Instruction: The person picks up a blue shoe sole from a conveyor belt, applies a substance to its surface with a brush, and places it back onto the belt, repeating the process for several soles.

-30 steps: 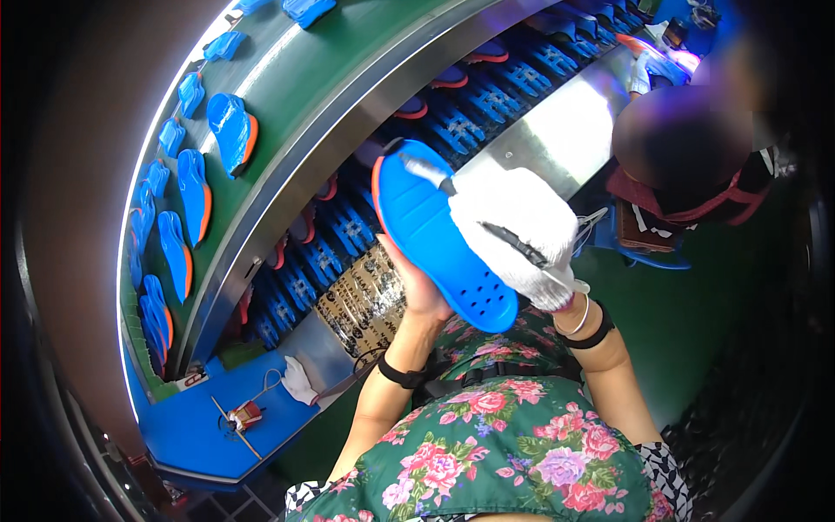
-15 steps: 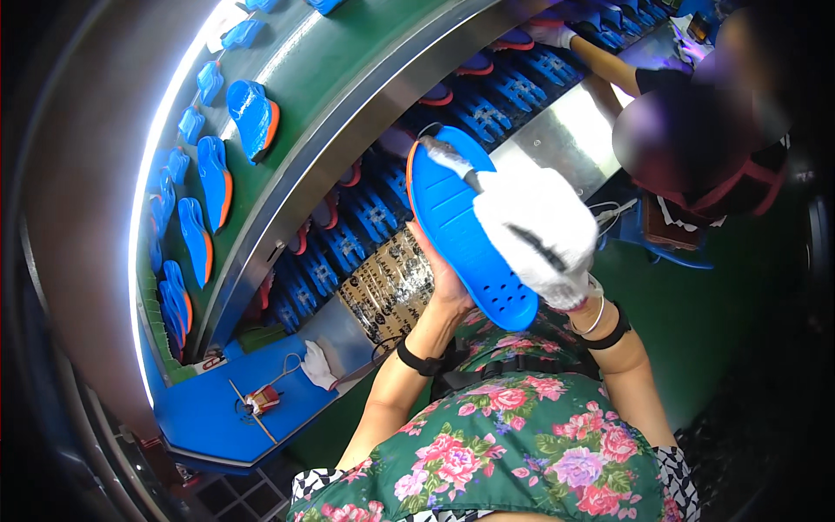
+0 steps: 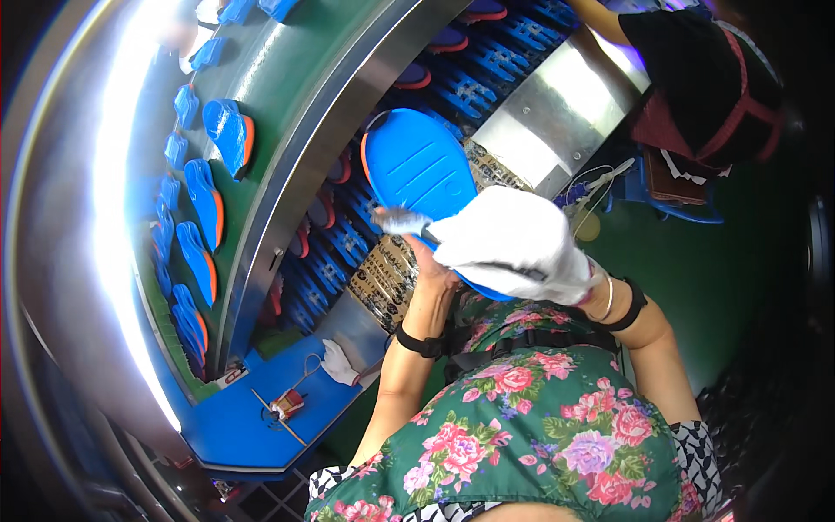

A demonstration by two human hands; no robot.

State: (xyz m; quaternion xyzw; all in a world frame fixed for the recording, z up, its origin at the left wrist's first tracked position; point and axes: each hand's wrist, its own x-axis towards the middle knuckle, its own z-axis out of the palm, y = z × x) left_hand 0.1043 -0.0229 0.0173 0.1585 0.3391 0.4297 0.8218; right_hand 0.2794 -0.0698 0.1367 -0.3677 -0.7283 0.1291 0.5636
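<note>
A blue shoe insole [image 3: 419, 165] with an orange edge and shallow grooves lies tilted in front of me. My left hand [image 3: 432, 264], bare, holds it from below at its left side; most of those fingers are hidden beneath it. My right hand [image 3: 513, 248], in a white glove, is bunched over the insole's lower half and covers its heel end. From the glove a stained grey tip [image 3: 402, 220] with a dark band sticks out at the insole's left edge. Whether this is a tool or a wrapped finger, I cannot make out.
Several blue and orange insoles lie on a green conveyor belt [image 3: 261, 65] at the left. Beneath its metal edge are rows of blue pieces [image 3: 470, 91]. A blue table [image 3: 235, 426] holds a small red container [image 3: 287, 404] and a white glove [image 3: 339, 363]. Another person [image 3: 696, 78] stands at far right.
My gloved right hand has moved down and left; its grey tip went from the insole's top end to its left edge. The heel holes are now covered. The whole view has shifted slightly.
</note>
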